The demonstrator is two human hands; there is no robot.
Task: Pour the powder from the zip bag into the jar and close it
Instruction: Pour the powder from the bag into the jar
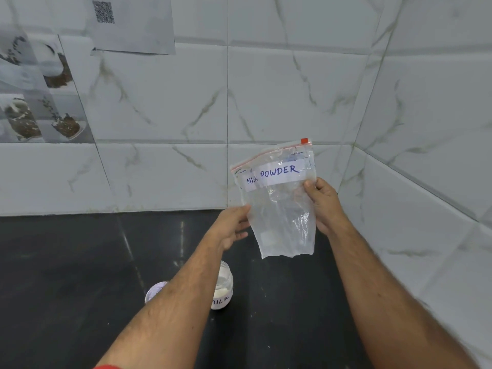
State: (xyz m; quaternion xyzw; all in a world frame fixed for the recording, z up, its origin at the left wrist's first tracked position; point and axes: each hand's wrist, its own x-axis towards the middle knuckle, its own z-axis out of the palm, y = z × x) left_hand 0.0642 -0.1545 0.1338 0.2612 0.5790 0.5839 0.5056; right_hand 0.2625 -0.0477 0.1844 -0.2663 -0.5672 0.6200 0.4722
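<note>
A clear zip bag [279, 209] labelled "MILK POWDER" is held upright in the air above the black counter, its red zip strip on top. It looks empty. My right hand [323, 203] pinches its right edge, thumb on the front. My left hand [233, 226] touches the bag's left edge with the thumb, its fingers loosely spread. Below, a small glass jar [223, 288] with white powder inside and a "MILK" label stands open on the counter, partly hidden by my left forearm. Its white lid [155, 291] lies just left of it, also partly hidden.
The black counter [66, 275] meets white marble-look wall tiles at the back and on the right, forming a corner. Printed sheets with a QR code [103, 12] and photos hang on the wall at upper left.
</note>
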